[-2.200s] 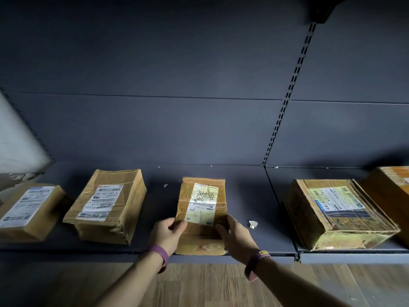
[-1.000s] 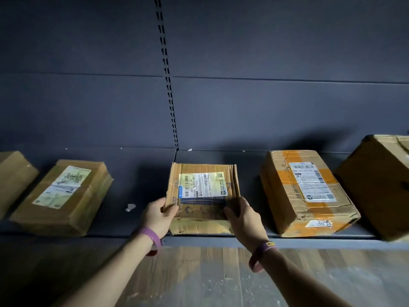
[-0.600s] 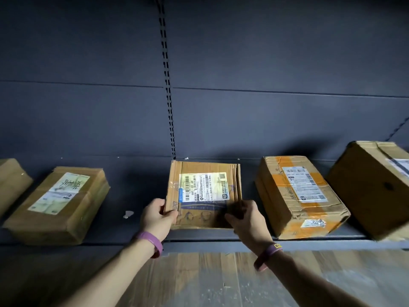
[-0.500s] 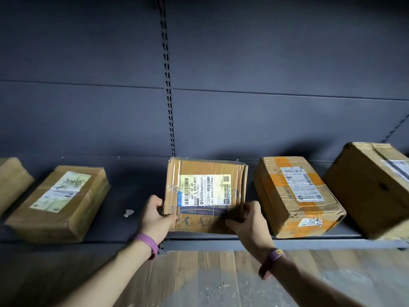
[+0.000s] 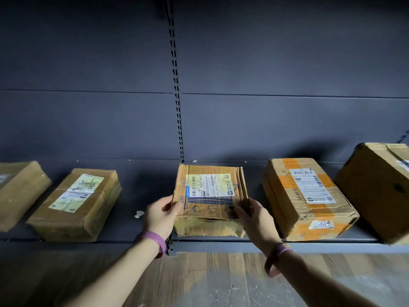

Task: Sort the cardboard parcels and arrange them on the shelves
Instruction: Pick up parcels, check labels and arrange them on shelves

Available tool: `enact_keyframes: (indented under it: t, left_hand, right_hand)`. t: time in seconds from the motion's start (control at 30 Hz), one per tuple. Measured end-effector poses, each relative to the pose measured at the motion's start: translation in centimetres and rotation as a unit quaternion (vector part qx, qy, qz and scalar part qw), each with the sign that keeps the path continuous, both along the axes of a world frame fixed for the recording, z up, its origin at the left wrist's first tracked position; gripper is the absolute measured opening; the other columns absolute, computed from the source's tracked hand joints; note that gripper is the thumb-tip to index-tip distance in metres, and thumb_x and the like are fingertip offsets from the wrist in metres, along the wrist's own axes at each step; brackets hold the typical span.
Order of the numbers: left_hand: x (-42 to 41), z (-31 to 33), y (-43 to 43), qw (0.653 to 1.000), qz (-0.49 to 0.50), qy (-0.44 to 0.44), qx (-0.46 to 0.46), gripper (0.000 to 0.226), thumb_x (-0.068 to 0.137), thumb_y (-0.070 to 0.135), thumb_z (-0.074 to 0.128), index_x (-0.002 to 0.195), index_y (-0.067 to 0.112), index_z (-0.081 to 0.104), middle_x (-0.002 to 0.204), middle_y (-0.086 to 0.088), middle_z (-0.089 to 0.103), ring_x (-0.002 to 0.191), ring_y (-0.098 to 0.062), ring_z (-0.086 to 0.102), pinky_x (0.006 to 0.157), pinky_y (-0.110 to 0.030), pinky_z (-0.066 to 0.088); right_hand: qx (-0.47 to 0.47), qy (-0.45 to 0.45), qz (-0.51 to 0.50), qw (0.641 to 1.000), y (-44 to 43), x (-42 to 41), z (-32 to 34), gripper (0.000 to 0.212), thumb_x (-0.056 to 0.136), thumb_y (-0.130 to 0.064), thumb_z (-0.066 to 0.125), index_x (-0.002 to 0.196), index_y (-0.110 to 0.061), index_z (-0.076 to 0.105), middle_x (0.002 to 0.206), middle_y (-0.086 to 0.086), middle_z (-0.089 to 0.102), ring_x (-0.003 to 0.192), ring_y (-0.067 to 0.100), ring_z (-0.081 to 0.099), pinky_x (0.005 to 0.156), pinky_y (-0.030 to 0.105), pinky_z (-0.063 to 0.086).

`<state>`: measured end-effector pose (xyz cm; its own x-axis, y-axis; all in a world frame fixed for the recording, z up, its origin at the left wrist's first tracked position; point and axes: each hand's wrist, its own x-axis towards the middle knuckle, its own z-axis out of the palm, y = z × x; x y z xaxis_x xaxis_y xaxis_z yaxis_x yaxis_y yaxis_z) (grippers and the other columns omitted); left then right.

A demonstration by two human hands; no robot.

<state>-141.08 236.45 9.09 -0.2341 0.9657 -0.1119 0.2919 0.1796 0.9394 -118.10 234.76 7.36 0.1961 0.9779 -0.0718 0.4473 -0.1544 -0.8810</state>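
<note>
**Parcel storeroom with shop-style racking**

A storage or parcel-sorting room fitted with shop-style racking: a dark metal shelf (image 5: 265, 247) runs along plain dark back panels (image 5: 88, 63), split by a slotted upright (image 5: 177, 96). Taped cardboard parcels (image 5: 75, 216) sit along it in a spaced row, bearing printed barcode shipping labels (image 5: 209, 185), as on the middle parcel (image 5: 205, 209) and the orange-taped parcel (image 5: 285, 196). Below lies a wood-plank floor (image 5: 210, 282).

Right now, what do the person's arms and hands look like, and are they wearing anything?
No sleeves or gloves are worn. The left hand has a plain purple wristband at its wrist; the right hand has a purple wristband with a small yellow mark.
</note>
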Motion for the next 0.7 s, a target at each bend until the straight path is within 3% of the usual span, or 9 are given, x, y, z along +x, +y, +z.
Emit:
enact_keyframes:
  t: [0.07,0.13,0.27,0.33,0.4,0.47,0.53,0.63,0.7]
  left_hand:
    - [0.0,-0.5,0.2,1.000,-0.001,0.012,-0.005,0.019,0.087,0.009,0.064,0.094,0.026,0.070,0.069,0.020,0.070,0.080,-0.013,0.068,0.076,-0.040,0.058]
    - [0.0,-0.9,0.4,0.999,-0.010,0.028,-0.015,0.018,0.088,0.010,0.063,0.094,0.025,0.071,0.071,0.019,0.069,0.077,-0.011,0.066,0.076,-0.040,0.058]
    - [-0.3,-1.6,1.2,0.996,-0.020,0.075,-0.040,0.019,0.087,0.014,0.063,0.077,0.031,0.063,0.080,0.006,0.070,0.080,-0.020,0.067,0.073,-0.042,0.058]
    - [-0.2,-1.7,1.7,0.993,-0.023,0.102,-0.055,0.010,0.087,0.016,0.062,0.085,0.024,0.067,0.088,0.000,0.072,0.087,-0.023,0.067,0.077,-0.038,0.057]
    - [0.1,-1.1,2.2,0.991,-0.005,0.123,-0.043,0.024,0.086,0.015,0.063,0.109,0.015,0.067,0.108,-0.001,0.070,0.099,-0.024,0.065,0.084,-0.029,0.051]
    - [0.8,0.5,2.6,0.992,0.019,0.123,0.010,0.037,0.085,0.014,0.065,0.121,0.012,0.061,0.119,-0.003,0.066,0.109,-0.024,0.060,0.087,-0.026,0.045]
    - [2.3,2.2,2.6,0.992,-0.002,0.120,0.048,0.034,0.086,0.015,0.065,0.120,0.012,0.063,0.120,-0.004,0.066,0.111,-0.024,0.060,0.088,-0.027,0.045]
    - [6.3,3.7,1.9,0.994,-0.098,0.039,0.035,0.032,0.088,0.015,0.063,0.120,0.012,0.062,0.122,-0.003,0.063,0.116,-0.022,0.057,0.092,-0.024,0.043]
    - [9.4,3.8,1.6,0.988,-0.156,0.015,0.017,0.034,0.087,0.021,0.064,0.120,0.015,0.062,0.123,-0.001,0.063,0.115,-0.021,0.058,0.098,-0.030,0.046]
  right_hand:
    - [-0.007,-0.012,0.010,1.000,0.3,-0.3,-0.7,0.013,0.095,-0.028,0.057,0.105,-0.021,0.063,0.096,-0.005,0.071,0.086,0.013,0.067,0.080,0.036,0.057]
    - [-0.019,-0.017,0.029,0.999,0.6,-0.5,-1.2,0.016,0.097,-0.027,0.054,0.110,-0.020,0.061,0.101,-0.004,0.070,0.090,0.013,0.067,0.083,0.038,0.057]
    - [-0.044,-0.032,0.051,0.997,1.2,-0.6,-1.1,0.021,0.098,-0.028,0.052,0.117,-0.019,0.057,0.108,-0.002,0.068,0.093,0.010,0.066,0.078,0.025,0.057]
    - [-0.058,-0.044,0.054,0.996,1.3,-0.6,-0.9,0.023,0.098,-0.029,0.053,0.117,-0.018,0.058,0.106,-0.002,0.067,0.091,0.009,0.065,0.071,0.018,0.053]
    - [-0.069,-0.048,0.054,0.995,1.3,-0.6,-0.1,0.022,0.097,-0.031,0.054,0.113,-0.017,0.057,0.101,-0.003,0.066,0.086,0.007,0.063,0.063,0.014,0.047]
    - [-0.070,-0.053,0.032,0.996,1.4,-0.4,1.4,0.020,0.097,-0.034,0.053,0.101,-0.014,0.054,0.092,-0.001,0.063,0.078,0.009,0.059,0.058,0.016,0.041]
    - [-0.060,-0.092,-0.002,0.994,1.3,0.1,3.4,0.027,0.097,-0.037,0.052,0.090,-0.011,0.052,0.086,0.006,0.062,0.072,0.016,0.055,0.055,0.024,0.038]
    - [-0.045,-0.179,-0.016,0.983,0.3,1.3,6.6,0.026,0.098,-0.034,0.050,0.097,-0.009,0.057,0.088,0.007,0.059,0.079,0.021,0.055,0.065,0.032,0.043]
    - [-0.056,-0.193,-0.032,0.979,-0.6,3.1,7.8,0.022,0.100,-0.030,0.048,0.109,-0.012,0.055,0.101,0.008,0.058,0.091,0.024,0.056,0.078,0.035,0.046]
